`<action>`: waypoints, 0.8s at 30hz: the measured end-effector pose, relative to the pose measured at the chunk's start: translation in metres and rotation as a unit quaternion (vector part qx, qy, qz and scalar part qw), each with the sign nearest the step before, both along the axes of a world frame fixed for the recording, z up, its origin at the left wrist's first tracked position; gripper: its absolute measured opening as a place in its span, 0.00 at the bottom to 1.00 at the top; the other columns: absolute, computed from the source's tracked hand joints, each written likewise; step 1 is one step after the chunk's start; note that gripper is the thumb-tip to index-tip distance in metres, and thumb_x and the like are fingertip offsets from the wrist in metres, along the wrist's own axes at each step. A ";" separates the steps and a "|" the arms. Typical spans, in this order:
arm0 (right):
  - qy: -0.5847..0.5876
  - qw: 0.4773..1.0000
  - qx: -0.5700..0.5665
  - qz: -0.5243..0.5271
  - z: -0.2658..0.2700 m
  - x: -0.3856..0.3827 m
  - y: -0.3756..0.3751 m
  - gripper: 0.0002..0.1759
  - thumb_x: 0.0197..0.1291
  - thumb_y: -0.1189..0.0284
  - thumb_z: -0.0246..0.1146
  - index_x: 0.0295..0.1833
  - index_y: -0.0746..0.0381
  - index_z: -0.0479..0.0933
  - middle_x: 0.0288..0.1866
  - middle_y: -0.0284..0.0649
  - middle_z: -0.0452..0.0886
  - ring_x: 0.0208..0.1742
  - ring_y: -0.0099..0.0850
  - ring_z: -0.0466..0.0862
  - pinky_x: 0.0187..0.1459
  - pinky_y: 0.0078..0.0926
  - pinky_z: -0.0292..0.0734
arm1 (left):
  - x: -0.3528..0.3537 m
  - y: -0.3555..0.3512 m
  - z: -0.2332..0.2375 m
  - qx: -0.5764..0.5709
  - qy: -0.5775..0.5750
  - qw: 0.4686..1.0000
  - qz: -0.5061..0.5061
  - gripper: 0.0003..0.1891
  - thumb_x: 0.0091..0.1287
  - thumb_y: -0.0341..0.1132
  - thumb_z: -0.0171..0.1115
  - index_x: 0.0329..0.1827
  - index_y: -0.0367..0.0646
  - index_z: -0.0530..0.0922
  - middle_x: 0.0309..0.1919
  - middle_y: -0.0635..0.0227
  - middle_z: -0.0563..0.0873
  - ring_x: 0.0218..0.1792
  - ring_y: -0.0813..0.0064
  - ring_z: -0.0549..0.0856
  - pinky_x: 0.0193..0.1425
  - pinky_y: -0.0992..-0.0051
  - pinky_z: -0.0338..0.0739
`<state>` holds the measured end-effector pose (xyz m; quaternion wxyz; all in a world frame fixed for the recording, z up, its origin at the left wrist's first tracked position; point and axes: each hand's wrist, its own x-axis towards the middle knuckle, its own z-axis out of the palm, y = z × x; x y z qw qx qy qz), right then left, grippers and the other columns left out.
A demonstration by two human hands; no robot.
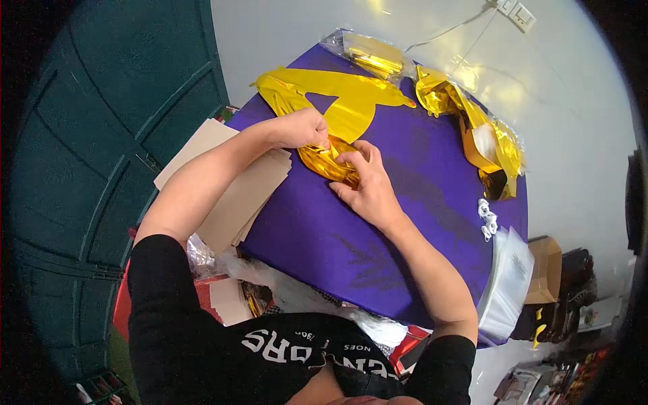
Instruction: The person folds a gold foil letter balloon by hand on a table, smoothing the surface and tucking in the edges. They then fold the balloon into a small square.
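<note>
The gold foil balloon lay toward the far side of the purple table. The left hand pinched its crumpled end and the right hand gripped it alongside. It looked mid-fold; the next move would need the foil pressed flat.

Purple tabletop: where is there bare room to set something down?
Bare purple cloth lies between the brown cardboard sheets and the right hand, and again between that hand and the crumpled gold foil heap. Crowded far end: left hand gripping the gold foil balloon.
</note>
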<state>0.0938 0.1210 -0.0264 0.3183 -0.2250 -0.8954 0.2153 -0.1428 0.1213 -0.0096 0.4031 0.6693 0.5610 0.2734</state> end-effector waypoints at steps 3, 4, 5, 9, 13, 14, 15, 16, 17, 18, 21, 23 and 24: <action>-0.009 1.000 0.014 -0.011 0.000 0.000 -0.001 0.26 0.49 0.75 0.72 0.55 0.57 0.74 0.66 0.66 0.63 0.60 0.63 0.75 0.58 0.46 0.77 | 0.000 0.001 -0.001 -0.006 -0.001 1.000 0.020 0.06 0.62 0.30 0.64 0.29 0.37 0.81 0.23 0.75 0.81 0.26 0.82 0.77 0.31 0.77 0.71; -0.009 1.000 0.015 -0.015 0.001 -0.001 -0.002 0.26 0.49 0.75 0.72 0.55 0.57 0.74 0.68 0.68 0.61 0.60 0.63 0.75 0.58 0.46 0.77 | 0.000 0.002 -0.002 -0.007 -0.004 1.000 0.024 0.06 0.63 0.29 0.63 0.29 0.37 0.81 0.24 0.74 0.81 0.26 0.82 0.77 0.31 0.76 0.72; -0.011 0.999 0.029 -0.009 0.002 -0.001 -0.003 0.25 0.49 0.75 0.72 0.54 0.57 0.75 0.68 0.70 0.60 0.60 0.63 0.75 0.58 0.46 0.77 | -0.001 0.003 -0.005 -0.008 -0.007 1.000 0.028 0.06 0.63 0.29 0.62 0.30 0.37 0.81 0.24 0.74 0.82 0.26 0.82 0.78 0.32 0.76 0.72; -0.008 0.998 0.066 -0.001 -0.001 -0.001 -0.004 0.20 0.50 0.77 0.69 0.50 0.58 0.77 0.71 0.72 0.57 0.60 0.63 0.76 0.58 0.44 0.77 | -0.001 0.006 -0.009 -0.021 -0.009 0.999 0.037 0.06 0.66 0.29 0.61 0.32 0.35 0.82 0.26 0.72 0.83 0.28 0.82 0.79 0.34 0.77 0.74; 0.002 0.998 0.057 0.001 -0.001 -0.001 -0.007 0.12 0.52 0.78 0.67 0.45 0.60 0.80 0.70 0.72 0.59 0.62 0.63 0.75 0.59 0.43 0.77 | 0.002 0.004 -0.004 -0.025 -0.017 0.998 0.047 0.08 0.68 0.31 0.61 0.32 0.35 0.82 0.27 0.71 0.83 0.29 0.81 0.79 0.35 0.77 0.74; 0.010 0.997 0.071 -0.001 -0.002 -0.001 -0.008 0.11 0.52 0.79 0.67 0.43 0.61 0.80 0.70 0.70 0.60 0.61 0.61 0.76 0.58 0.43 0.77 | 0.004 0.001 -0.001 -0.024 -0.032 0.998 0.051 0.09 0.68 0.31 0.61 0.32 0.35 0.81 0.27 0.72 0.83 0.29 0.81 0.78 0.35 0.77 0.73; 0.018 0.996 0.084 -0.003 -0.004 -0.002 -0.008 0.10 0.51 0.79 0.67 0.41 0.62 0.80 0.70 0.69 0.61 0.59 0.60 0.77 0.57 0.43 0.77 | 0.006 -0.001 0.001 -0.022 -0.047 0.997 0.055 0.09 0.68 0.32 0.61 0.32 0.35 0.81 0.26 0.72 0.82 0.29 0.81 0.78 0.35 0.77 0.73; 0.027 0.995 0.098 -0.005 -0.006 -0.003 -0.007 0.08 0.51 0.80 0.67 0.39 0.64 0.80 0.70 0.67 0.62 0.58 0.59 0.78 0.57 0.43 0.78 | 0.006 0.000 0.001 -0.024 -0.024 0.998 0.058 0.09 0.69 0.32 0.61 0.32 0.35 0.81 0.26 0.73 0.82 0.29 0.81 0.78 0.35 0.76 0.72; 0.009 0.996 0.090 -0.004 -0.008 -0.002 -0.006 0.08 0.50 0.80 0.67 0.38 0.65 0.80 0.69 0.65 0.65 0.56 0.58 0.78 0.55 0.43 0.78 | 0.005 0.001 0.001 -0.026 -0.001 0.998 0.060 0.10 0.69 0.32 0.61 0.31 0.36 0.81 0.26 0.74 0.81 0.28 0.81 0.77 0.34 0.76 0.72; -0.010 0.997 0.082 -0.002 -0.010 0.000 -0.003 0.08 0.50 0.80 0.67 0.37 0.67 0.79 0.67 0.64 0.67 0.54 0.56 0.79 0.54 0.43 0.78 | 0.005 0.003 0.001 -0.027 0.022 0.997 0.063 0.10 0.69 0.32 0.61 0.31 0.36 0.81 0.25 0.74 0.81 0.28 0.81 0.76 0.34 0.76 0.71; -0.016 0.998 0.062 -0.003 -0.015 -0.001 -0.001 0.07 0.48 0.81 0.68 0.34 0.69 0.77 0.61 0.59 0.74 0.47 0.53 0.79 0.50 0.43 0.77 | 0.002 0.005 -0.005 -0.023 0.003 0.998 0.052 0.10 0.69 0.33 0.61 0.30 0.37 0.81 0.24 0.76 0.80 0.27 0.82 0.75 0.32 0.75 0.69; -0.001 0.998 0.063 -0.011 -0.016 -0.002 -0.001 0.07 0.47 0.81 0.68 0.32 0.70 0.76 0.55 0.57 0.77 0.44 0.52 0.78 0.48 0.44 0.76 | 0.002 0.004 -0.005 -0.024 -0.012 0.998 0.050 0.11 0.69 0.33 0.61 0.29 0.37 0.80 0.24 0.76 0.79 0.26 0.82 0.74 0.31 0.75 0.69; 0.009 0.997 0.070 -0.017 -0.017 -0.003 0.000 0.07 0.47 0.81 0.68 0.31 0.70 0.76 0.53 0.57 0.78 0.44 0.52 0.78 0.48 0.44 0.76 | 0.002 0.004 -0.005 -0.025 -0.020 0.998 0.049 0.11 0.69 0.33 0.61 0.29 0.37 0.80 0.24 0.76 0.79 0.26 0.83 0.74 0.31 0.75 0.69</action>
